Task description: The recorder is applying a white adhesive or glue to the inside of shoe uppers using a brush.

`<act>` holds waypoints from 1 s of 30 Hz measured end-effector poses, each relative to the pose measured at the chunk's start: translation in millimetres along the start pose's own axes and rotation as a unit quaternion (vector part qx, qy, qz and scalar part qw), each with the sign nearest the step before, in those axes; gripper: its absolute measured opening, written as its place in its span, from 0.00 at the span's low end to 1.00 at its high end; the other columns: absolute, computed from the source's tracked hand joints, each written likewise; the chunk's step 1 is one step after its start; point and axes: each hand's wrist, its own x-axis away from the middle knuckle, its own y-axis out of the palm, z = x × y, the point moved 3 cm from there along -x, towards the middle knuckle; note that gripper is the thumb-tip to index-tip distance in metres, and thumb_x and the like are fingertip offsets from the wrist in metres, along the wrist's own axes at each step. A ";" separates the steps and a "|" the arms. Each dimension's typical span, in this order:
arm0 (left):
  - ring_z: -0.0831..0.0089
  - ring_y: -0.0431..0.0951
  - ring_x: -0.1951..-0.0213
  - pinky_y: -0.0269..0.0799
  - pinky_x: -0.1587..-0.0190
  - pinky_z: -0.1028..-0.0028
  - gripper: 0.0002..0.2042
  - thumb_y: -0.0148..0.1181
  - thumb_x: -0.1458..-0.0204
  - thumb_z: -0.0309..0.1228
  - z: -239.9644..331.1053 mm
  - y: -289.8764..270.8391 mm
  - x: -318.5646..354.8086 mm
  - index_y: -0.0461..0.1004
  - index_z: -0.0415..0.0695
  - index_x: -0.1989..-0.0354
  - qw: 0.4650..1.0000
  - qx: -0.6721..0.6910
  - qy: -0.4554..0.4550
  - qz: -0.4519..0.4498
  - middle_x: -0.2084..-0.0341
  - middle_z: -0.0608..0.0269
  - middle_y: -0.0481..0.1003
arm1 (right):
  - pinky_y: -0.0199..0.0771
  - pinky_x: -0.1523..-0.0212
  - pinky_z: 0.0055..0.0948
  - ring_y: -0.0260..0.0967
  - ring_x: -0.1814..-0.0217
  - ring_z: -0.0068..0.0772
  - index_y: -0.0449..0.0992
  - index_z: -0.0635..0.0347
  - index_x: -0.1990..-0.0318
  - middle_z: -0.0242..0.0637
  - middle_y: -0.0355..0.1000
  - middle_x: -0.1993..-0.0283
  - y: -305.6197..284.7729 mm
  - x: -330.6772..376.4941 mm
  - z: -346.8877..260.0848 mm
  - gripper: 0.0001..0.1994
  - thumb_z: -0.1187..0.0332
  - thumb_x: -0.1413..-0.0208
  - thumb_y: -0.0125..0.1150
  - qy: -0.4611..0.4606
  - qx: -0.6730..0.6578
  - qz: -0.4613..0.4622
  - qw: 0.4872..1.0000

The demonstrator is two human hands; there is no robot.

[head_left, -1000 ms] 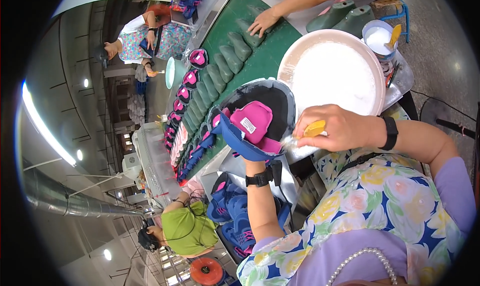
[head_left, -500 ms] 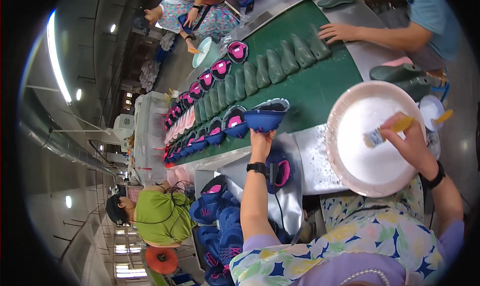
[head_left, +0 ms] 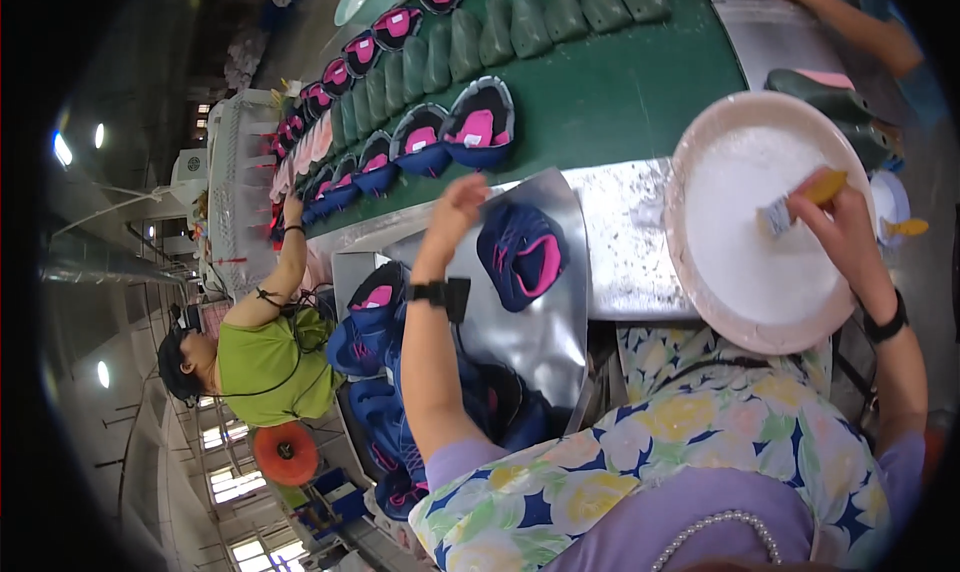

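My right fingers (head_left: 808, 214) have the stiff-looking brush (head_left: 775, 215) over the pale basin (head_left: 708, 314) while my left fingers (head_left: 469, 188) are curled loosely, nothing in them, near a navy shoe upper (head_left: 508, 259) on the shiny metal surface (head_left: 560, 347) that I'd guess is light, squishy and best grabbed by the collar.

Head cam: left one of two on wearer's head, looking down
Lens: wide fisheye, straight edges bend toward the dark rim
Apron (head_left: 690, 412): nearest, lower edge, seen from above
Left hand (head_left: 458, 210), right hand (head_left: 832, 227): close, well inside frame
Basin (head_left: 760, 336): right side, near, steep view into it
Counter (head_left: 600, 92): receding leftward
Person in green (head_left: 275, 367): farther off, left, tipped sideways
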 end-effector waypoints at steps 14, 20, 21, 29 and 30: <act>0.54 0.69 0.38 0.72 0.43 0.63 0.24 0.53 0.41 0.31 -0.5 7.8 132.7 0.63 0.41 0.35 0.968 -0.014 0.155 0.195 0.40 0.44 0.68 | 0.71 0.61 0.42 0.72 0.65 0.55 0.73 0.65 0.65 0.49 0.73 0.71 12.9 10.5 -17.7 0.11 0.67 0.47 0.66 -0.190 0.169 -0.113 0.960; 0.55 0.69 0.37 0.71 0.41 0.62 0.24 0.50 0.38 0.33 66.1 87.0 123.7 0.61 0.40 0.35 0.964 0.087 0.231 0.099 0.38 0.48 0.67 | 0.70 0.65 0.31 0.72 0.69 0.33 0.74 0.63 0.66 0.38 0.75 0.70 1.1 -2.6 -71.3 0.12 0.63 0.44 0.65 -0.290 -0.070 -0.055 0.953; 0.56 0.69 0.37 0.71 0.40 0.61 0.24 0.50 0.38 0.34 79.4 102.0 114.7 0.61 0.40 0.34 0.961 0.106 0.240 0.084 0.38 0.49 0.66 | 0.70 0.65 0.31 0.72 0.69 0.33 0.74 0.63 0.66 0.38 0.75 0.70 3.8 -4.1 -85.8 0.12 0.63 0.44 0.65 -0.288 -0.071 -0.044 0.954; 0.58 0.68 0.37 0.69 0.38 0.59 0.24 0.46 0.34 0.37 140.4 178.4 111.1 0.59 0.40 0.33 0.919 0.270 0.286 -0.033 0.36 0.54 0.65 | 0.71 0.69 0.34 0.73 0.73 0.42 0.72 0.66 0.69 0.45 0.74 0.74 -12.1 -0.9 -73.7 0.18 0.59 0.47 0.68 -0.271 -0.004 0.075 0.960; 0.58 0.68 0.37 0.69 0.38 0.59 0.24 0.45 0.34 0.38 148.4 181.8 111.8 0.58 0.40 0.33 0.912 0.292 0.286 -0.044 0.36 0.55 0.65 | 0.70 0.73 0.30 0.73 0.76 0.34 0.73 0.67 0.71 0.41 0.74 0.77 -13.5 2.6 -67.6 0.17 0.60 0.47 0.70 -0.225 0.006 0.115 0.968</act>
